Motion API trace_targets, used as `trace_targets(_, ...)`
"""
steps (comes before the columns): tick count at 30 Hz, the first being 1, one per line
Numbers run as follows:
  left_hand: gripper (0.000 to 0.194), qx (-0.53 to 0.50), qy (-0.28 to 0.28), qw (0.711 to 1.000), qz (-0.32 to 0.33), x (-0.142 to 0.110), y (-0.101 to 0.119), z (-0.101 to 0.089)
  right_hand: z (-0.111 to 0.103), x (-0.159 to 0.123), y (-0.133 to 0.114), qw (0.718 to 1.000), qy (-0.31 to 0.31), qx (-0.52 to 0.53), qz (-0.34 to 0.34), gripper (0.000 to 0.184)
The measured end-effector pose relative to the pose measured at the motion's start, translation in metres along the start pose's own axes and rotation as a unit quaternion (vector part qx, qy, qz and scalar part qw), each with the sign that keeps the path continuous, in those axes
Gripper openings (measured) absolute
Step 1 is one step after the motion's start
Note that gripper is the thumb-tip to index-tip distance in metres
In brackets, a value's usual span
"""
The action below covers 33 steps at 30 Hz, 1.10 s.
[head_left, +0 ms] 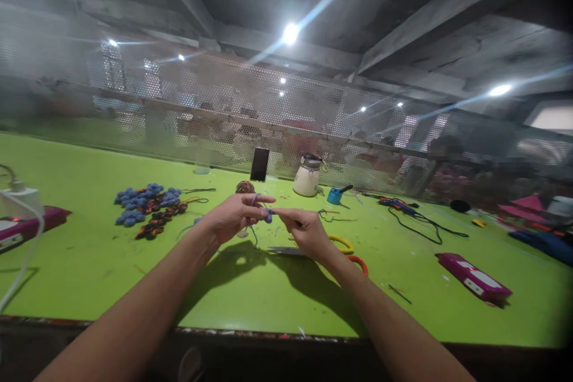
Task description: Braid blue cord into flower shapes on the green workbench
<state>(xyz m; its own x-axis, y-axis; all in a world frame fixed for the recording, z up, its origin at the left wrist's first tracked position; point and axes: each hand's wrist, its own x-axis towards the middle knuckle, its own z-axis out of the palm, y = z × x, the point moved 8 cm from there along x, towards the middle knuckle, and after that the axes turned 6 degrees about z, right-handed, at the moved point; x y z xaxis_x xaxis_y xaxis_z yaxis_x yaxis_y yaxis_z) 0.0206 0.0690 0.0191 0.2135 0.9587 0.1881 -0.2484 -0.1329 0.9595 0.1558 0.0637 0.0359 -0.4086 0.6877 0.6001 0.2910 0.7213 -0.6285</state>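
Observation:
Over the middle of the table, my left hand pinches a small blue crocheted piece. Blue yarn runs over its fingers, and a strand hangs below. My right hand is closed, its index fingertip touching the blue piece; whatever thin thing it grips is hidden by the fingers. Scissors with yellow and orange handles lie under the right wrist, blades pointing left. A multicoloured yarn ball sits just behind my left hand. To the left lie several blue crocheted flowers and dark orange-and-black ones.
A phone stands upright at the back, beside a whitish jar and a small blue pot. Magenta power strips lie right and left, the left with a white plug. Dark cords lie back right. A perforated screen rises behind.

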Motion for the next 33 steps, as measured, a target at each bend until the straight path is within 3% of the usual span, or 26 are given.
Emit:
trace_targets(3, 0.035, 0.065, -0.018, 0.998, -0.001, -0.002, 0.005, -0.003, 0.000, -0.001, -0.010, 0.989, -0.057, -0.121, -0.065, 0.031)
trace_targets(7, 0.021, 0.098, -0.026, 0.995, -0.009, 0.000, 0.003, -0.007, 0.003, -0.003, -0.015, 0.970, -0.116, -0.202, -0.070, 0.033)
trace_targets(11, 0.010, 0.110, -0.059, 0.992, -0.004, 0.002, -0.002, -0.008, 0.004, -0.004, -0.013, 0.978, -0.169, -0.120, -0.012, 0.033)
trace_targets(16, 0.010, 0.098, -0.071, 0.993, -0.010, 0.003, -0.004, -0.006, 0.013, -0.006, 0.001, 0.964, -0.227, 0.108, 0.086, 0.035)
trace_targets(21, 0.024, 0.077, -0.076, 0.994, -0.002, -0.002, -0.001, 0.005, 0.014, -0.004, 0.009, 0.944, -0.189, 0.230, 0.141, 0.035)
trace_targets(27, 0.057, 0.076, -0.072, 0.994, 0.014, -0.006, 0.004, 0.013, 0.013, -0.004, 0.022, 0.931, -0.124, 0.252, 0.232, 0.046)
trace_targets(33, 0.067, 0.137, -0.055, 0.987, 0.064, -0.008, 0.017, 0.019, 0.012, -0.006, 0.023, 0.916, -0.094, 0.281, 0.270, 0.052)
